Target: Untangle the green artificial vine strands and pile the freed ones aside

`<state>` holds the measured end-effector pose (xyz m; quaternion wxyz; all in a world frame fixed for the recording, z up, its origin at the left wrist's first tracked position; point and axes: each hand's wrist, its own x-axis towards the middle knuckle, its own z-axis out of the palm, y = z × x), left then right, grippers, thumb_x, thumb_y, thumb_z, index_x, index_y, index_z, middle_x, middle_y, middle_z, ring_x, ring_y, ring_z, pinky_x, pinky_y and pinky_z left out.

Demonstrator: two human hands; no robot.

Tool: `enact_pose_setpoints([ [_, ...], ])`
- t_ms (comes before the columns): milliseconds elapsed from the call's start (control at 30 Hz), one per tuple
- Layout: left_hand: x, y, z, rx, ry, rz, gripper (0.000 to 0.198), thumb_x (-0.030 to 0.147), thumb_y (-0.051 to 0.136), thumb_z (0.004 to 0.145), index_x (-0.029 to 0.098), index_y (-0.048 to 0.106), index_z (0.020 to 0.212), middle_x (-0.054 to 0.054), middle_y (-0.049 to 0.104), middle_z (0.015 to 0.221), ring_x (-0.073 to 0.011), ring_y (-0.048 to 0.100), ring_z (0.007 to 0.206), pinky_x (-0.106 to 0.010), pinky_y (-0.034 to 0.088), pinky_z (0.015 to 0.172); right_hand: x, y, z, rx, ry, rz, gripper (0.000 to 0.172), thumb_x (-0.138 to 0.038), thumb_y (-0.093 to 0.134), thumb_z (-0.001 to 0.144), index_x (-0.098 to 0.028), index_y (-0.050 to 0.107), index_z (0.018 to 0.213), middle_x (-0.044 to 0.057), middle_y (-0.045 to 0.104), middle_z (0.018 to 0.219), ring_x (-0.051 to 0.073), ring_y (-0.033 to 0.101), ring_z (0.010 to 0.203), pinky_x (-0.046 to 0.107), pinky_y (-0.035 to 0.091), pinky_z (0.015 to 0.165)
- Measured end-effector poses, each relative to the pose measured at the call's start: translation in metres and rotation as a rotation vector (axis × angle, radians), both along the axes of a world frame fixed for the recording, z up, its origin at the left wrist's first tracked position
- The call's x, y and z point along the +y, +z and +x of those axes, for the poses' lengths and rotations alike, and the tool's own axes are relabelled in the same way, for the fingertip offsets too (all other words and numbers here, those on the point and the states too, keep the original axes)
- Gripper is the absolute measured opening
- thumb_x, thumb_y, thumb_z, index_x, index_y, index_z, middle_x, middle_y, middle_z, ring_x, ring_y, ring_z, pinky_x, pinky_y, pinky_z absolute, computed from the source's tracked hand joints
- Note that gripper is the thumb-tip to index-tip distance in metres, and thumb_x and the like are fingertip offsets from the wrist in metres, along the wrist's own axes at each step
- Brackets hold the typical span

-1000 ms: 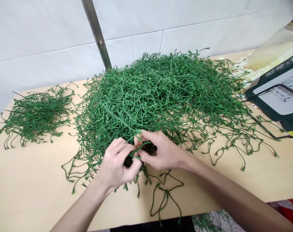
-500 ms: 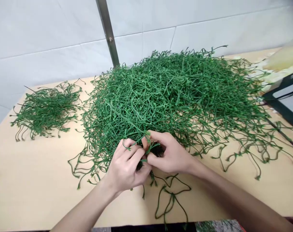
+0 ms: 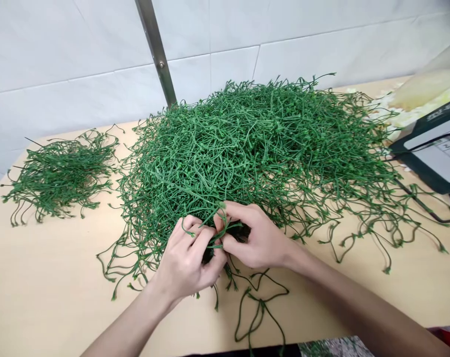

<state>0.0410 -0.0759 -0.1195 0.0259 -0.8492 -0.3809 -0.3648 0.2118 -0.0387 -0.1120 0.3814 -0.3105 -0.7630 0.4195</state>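
Note:
A big heap of thin green plastic stems (image 3: 225, 148) covers the middle of the table. At its front edge my left hand (image 3: 190, 258) is closed, fingers curled around green stems. Close against it, my right hand (image 3: 256, 235) pinches green stems between thumb and forefinger. Short branching ends stick out between the two hands. How many stems each hand has cannot be made out. Several loose stems (image 3: 262, 301) lie on the table just below my hands.
A smaller pile of green stems (image 3: 63, 173) lies at the left. To the right stand a dark-framed box with a white panel (image 3: 438, 158) and white flower pieces (image 3: 384, 106). A metal post (image 3: 156, 52) rises before the tiled wall. The wooden table (image 3: 42, 277) ends near me.
The view has shifted slightly to the right, so more of the box shows. My hands keep nearly the same pose on the stems, with only a slight shift of the fingers.

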Motion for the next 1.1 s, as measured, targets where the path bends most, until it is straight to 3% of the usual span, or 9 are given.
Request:
enact_pose_setpoints([
  [133,-0.001,-0.001,0.000,0.010,-0.048,0.018,0.013,0.006,0.057,0.079,0.014,0.056,0.089,-0.006,0.065,0.073,-0.0186,0.057,0.071,-0.035,0.053,0.073,0.003,0.000,0.001,0.091,0.076,-0.216,0.013,-0.006,0.049,0.066,-0.016,0.052,0.073,-0.004,0.055,0.067,0.007,0.050,0.060,0.019,0.042,0.060],
  [233,-0.002,-0.003,-0.001,0.040,-0.063,0.036,0.013,0.009,0.057,0.080,0.013,0.058,0.092,-0.007,0.065,0.074,-0.0197,0.055,0.073,-0.035,0.053,0.073,0.004,-0.001,0.001,0.126,0.101,-0.275,0.012,-0.006,0.048,0.065,-0.017,0.051,0.070,-0.005,0.052,0.066,0.008,0.048,0.062,0.020,0.041,0.061],
  [333,-0.003,-0.005,-0.001,0.066,-0.061,0.033,0.015,0.009,0.056,0.080,0.012,0.059,0.094,-0.008,0.065,0.075,-0.0207,0.055,0.075,-0.035,0.052,0.071,0.003,-0.001,0.000,0.093,0.097,-0.232,0.012,-0.007,0.047,0.065,-0.017,0.050,0.069,-0.005,0.049,0.064,0.008,0.045,0.060,0.020,0.039,0.059],
  [500,-0.003,-0.005,0.000,-0.030,-0.091,-0.062,0.015,0.011,0.058,0.080,0.015,0.059,0.094,-0.007,0.069,0.080,-0.0201,0.057,0.076,-0.035,0.052,0.071,-0.003,-0.004,-0.002,-0.026,0.035,0.034,0.013,-0.009,0.048,0.062,-0.019,0.040,0.064,-0.004,0.037,0.064,0.010,0.039,0.062,0.022,0.032,0.055],
  [567,-0.003,-0.004,0.000,-0.055,-0.080,-0.072,0.012,0.012,0.058,0.081,0.016,0.059,0.092,-0.006,0.068,0.079,-0.0195,0.057,0.075,-0.033,0.052,0.069,-0.005,-0.004,-0.003,-0.035,0.036,0.072,0.014,-0.010,0.048,0.062,-0.020,0.038,0.064,-0.004,0.036,0.064,0.011,0.039,0.064,0.022,0.031,0.055],
  [733,-0.004,-0.002,0.002,-0.038,-0.050,0.005,0.014,0.010,0.056,0.080,0.015,0.058,0.092,-0.006,0.068,0.077,-0.0198,0.061,0.077,-0.031,0.052,0.069,-0.008,-0.001,-0.007,-0.046,-0.009,0.035,0.013,-0.009,0.046,0.063,-0.019,0.038,0.065,-0.004,0.038,0.064,0.009,0.037,0.060,0.023,0.032,0.055],
  [900,-0.005,-0.003,0.007,-0.049,0.000,-0.028,0.012,0.007,0.053,0.079,0.018,0.055,0.083,-0.003,0.064,0.070,-0.0167,0.061,0.068,-0.029,0.051,0.066,-0.011,0.002,-0.013,-0.052,-0.085,0.000,0.015,-0.011,0.046,0.063,-0.020,0.034,0.062,-0.005,0.039,0.058,0.009,0.035,0.057,0.023,0.031,0.055],
  [1000,-0.004,-0.003,0.007,-0.045,-0.003,-0.020,0.015,0.005,0.051,0.079,0.019,0.055,0.083,-0.002,0.062,0.067,-0.0165,0.058,0.066,-0.031,0.053,0.069,-0.011,0.002,-0.012,-0.078,-0.124,-0.046,0.013,-0.012,0.049,0.064,-0.019,0.038,0.061,-0.005,0.042,0.056,0.008,0.036,0.055,0.022,0.032,0.053],
  [1100,-0.001,-0.003,0.004,-0.016,-0.016,0.002,0.016,0.005,0.052,0.079,0.019,0.055,0.086,-0.003,0.061,0.068,-0.0173,0.055,0.068,-0.033,0.053,0.071,-0.007,0.002,-0.007,-0.082,-0.069,-0.084,0.009,-0.011,0.052,0.066,-0.018,0.047,0.066,-0.006,0.048,0.058,0.007,0.039,0.053,0.020,0.033,0.052],
])
